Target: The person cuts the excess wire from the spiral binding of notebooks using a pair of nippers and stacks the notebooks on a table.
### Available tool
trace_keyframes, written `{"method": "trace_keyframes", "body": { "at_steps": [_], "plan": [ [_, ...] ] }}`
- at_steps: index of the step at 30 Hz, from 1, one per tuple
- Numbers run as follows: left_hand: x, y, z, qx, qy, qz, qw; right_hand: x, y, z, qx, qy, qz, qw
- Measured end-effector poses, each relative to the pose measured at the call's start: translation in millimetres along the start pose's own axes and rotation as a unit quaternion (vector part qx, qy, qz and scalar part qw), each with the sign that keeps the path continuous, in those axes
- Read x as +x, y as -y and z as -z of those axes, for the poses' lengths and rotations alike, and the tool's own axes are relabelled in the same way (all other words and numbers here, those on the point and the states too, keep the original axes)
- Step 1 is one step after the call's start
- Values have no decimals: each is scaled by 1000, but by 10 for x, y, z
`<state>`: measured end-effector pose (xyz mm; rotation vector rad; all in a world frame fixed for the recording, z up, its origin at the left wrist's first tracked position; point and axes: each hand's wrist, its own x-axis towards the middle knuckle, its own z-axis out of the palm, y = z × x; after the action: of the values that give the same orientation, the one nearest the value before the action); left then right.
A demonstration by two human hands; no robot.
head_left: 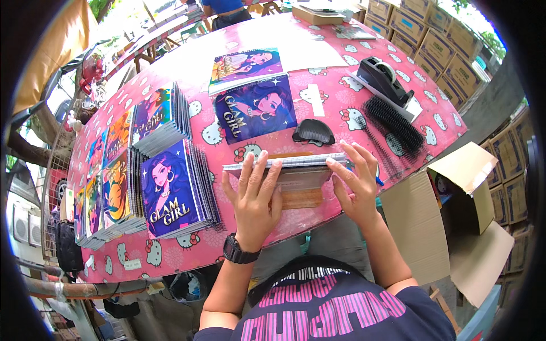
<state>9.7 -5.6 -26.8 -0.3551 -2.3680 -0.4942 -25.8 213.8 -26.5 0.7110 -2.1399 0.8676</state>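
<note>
A notebook [302, 163] stands on its long edge over a brown wooden board [302, 198] near the table's front. Its white page edges face up, and a greyish side is turned toward me. My left hand [255, 196] wraps over its left part, fingers on the top edge and thumb against the near side. At the right end, my right hand [357, 187] grips it between thumb and fingers. Whether it is one notebook or several pressed together, I cannot tell. A black curved plastic piece [313, 132] lies just beyond it.
Stacks of illustrated spiral notebooks [173, 190] fill the left side; a smaller pile [256, 108] lies ahead. To the right are a black tape dispenser [384, 82], black binding combs [393, 126] and a blue pen [379, 181]. An open carton [418, 227] stands beside the pink patterned table [196, 128].
</note>
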Motion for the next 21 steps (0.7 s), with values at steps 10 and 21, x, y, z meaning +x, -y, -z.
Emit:
{"method": "trace_keyframes", "body": {
  "at_steps": [10, 21],
  "plan": [
    [-293, -34, -63, -16, -33, 10, 999, -233, 165, 35, -67, -10, -10, 998],
    [467, -127, 87, -55, -40, 8, 998, 471, 269, 26, -3, 91, -99, 991]
  ]
}}
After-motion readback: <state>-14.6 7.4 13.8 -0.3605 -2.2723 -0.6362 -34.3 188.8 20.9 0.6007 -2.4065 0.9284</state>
